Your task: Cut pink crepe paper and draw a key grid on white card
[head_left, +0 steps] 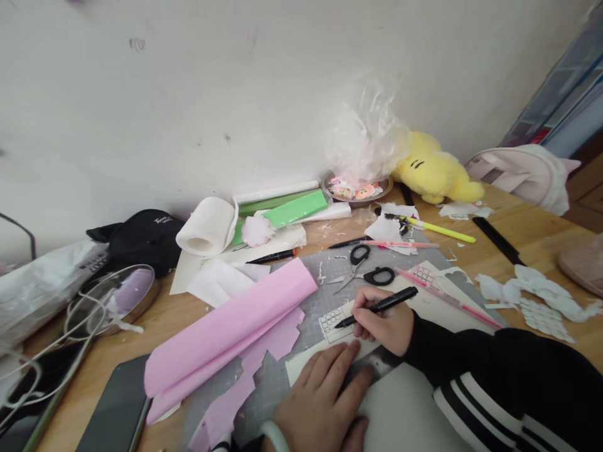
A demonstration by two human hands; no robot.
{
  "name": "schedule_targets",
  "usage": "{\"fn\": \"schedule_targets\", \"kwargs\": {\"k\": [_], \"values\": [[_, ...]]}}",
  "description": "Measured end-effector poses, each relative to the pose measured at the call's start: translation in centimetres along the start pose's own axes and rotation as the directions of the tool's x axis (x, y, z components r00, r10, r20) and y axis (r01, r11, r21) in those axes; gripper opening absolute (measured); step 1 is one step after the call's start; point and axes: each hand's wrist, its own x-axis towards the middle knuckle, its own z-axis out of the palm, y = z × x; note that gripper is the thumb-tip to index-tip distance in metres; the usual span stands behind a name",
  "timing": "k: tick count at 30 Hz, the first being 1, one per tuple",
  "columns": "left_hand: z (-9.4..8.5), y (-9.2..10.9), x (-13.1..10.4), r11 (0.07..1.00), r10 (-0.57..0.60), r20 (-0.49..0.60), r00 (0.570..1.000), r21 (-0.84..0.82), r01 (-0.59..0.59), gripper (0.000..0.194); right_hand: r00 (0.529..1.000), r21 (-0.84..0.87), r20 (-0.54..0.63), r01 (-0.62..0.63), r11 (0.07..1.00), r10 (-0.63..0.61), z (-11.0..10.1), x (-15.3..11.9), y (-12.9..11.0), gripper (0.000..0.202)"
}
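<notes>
My right hand grips a black pen, its tip on a small drawn box of rounded shapes on a cream paper sheet. Flat on the lower edge of that paper lies my left hand, fingers spread, holding nothing. Something dark and shiny sits partly beneath its fingers; I cannot make out what it is. Just beyond the pen, black-handled scissors rest open on a grey cutting mat. A pink pen lies across the paper to the right.
Rolled pink paper lies left of my hands, beside a phone. Behind stand a toilet roll, green paper, a bowl and a yellow plush toy. Paper scraps and a yellow pen lie to the right.
</notes>
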Motion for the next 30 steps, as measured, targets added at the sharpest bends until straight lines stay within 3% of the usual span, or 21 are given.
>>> {"fn": "schedule_targets", "kwargs": {"k": [4,11,22,30], "values": [[0.30,-0.24,-0.08,0.999,0.043,-0.048,0.998,-0.003,-0.044,0.045,0.999,0.041,-0.016,-0.048,0.998,0.049,-0.02,0.12,-0.07,0.011],[-0.62,-0.18,0.10,1.000,0.026,0.050,0.998,-0.002,-0.026,0.046,0.998,0.060,-0.008,-0.057,0.997,0.058,0.08,0.26,-0.05,0.010],[-0.32,0.00,0.03,1.000,-0.006,0.010,1.000,-0.012,0.006,0.043,0.998,0.053,-0.055,-0.032,0.998,0.035,-0.14,0.27,-0.40,0.011],[-0.60,-0.13,-0.02,1.000,0.018,0.059,0.998,-0.006,-0.017,0.047,0.999,0.047,-0.044,-0.029,0.998,0.031,0.00,0.38,-0.17,0.010]]}}
